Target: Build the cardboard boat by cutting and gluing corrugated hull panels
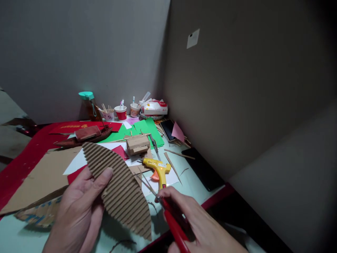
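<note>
My left hand (pixel 81 207) pinches a leaf-shaped piece of corrugated cardboard (pixel 123 189) between thumb and fingers, its ridged side facing me. Red-handled scissors (pixel 171 219) are gripped in my right hand (pixel 189 214), their blades parted and apart from the cardboard's right edge. Just beyond the blades lies a yellow glue gun (pixel 158 167) on the table. A small cardboard box shape (pixel 137 144) sits farther back, near a brown model boat (pixel 86 135). Under my left wrist lies another cut cardboard piece (pixel 39 212) with blue marks.
Along the back stand a bottle with a teal lid (pixel 86 100), paper cups (pixel 120 112) and a tissue pack (pixel 154 107). Green paper (pixel 147 128) lies before them. A phone (pixel 167 130) and a black tablet-like slab (pixel 204 168) lie along the right wall (pixel 237 88). A cardboard sheet (pixel 44 172) covers the left.
</note>
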A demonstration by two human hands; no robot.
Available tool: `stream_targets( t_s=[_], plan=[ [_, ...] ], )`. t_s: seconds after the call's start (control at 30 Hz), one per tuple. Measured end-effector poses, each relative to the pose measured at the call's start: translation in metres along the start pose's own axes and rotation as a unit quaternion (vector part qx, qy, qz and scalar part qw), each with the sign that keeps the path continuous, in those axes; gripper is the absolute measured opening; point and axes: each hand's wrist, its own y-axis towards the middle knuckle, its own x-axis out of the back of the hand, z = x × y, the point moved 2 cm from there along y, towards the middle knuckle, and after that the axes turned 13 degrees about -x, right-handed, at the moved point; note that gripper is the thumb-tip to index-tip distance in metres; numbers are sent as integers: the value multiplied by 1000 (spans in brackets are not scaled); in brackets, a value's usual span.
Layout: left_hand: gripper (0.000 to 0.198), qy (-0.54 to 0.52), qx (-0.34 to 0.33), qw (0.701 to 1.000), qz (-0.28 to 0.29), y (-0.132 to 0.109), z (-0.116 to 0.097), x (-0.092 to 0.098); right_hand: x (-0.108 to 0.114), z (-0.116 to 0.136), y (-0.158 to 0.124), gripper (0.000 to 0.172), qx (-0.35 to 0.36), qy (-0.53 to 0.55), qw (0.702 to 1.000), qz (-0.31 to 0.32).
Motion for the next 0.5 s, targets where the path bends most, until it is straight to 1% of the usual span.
stream_targets(
  t_s=[0.03,0.07,0.13,0.2,0.23,0.3,0.33,0.43,0.5],
  plan=[
    [74,0,-3,1000,-2,-1,1,-1,-3,1,2,61,8,5,1000,6],
    [73,-1,-7,1000,-6,-2,1,-1,-6,3,5,58,17,13,1000,15],
    [69,-12,-25,1000,-15,-4,3,-3,-12,7,7,44,27,40,999,24],
    [65,-23,-35,999,-6,-6,5,-5,-14,11,8,29,38,56,998,3],
    [63,-22,-37,999,1,-7,7,-5,-14,13,8,25,48,61,997,-11],
    [65,-18,-23,999,20,-10,12,-4,-13,17,9,22,77,70,994,-30],
    [65,-13,-5,999,29,-13,15,-2,-12,19,10,22,92,81,992,-27],
    [59,-8,57,997,59,-20,23,4,-11,21,15,25,107,141,984,0],
    [49,8,72,995,65,-22,25,6,-11,20,17,30,103,199,974,19]
  ],
)
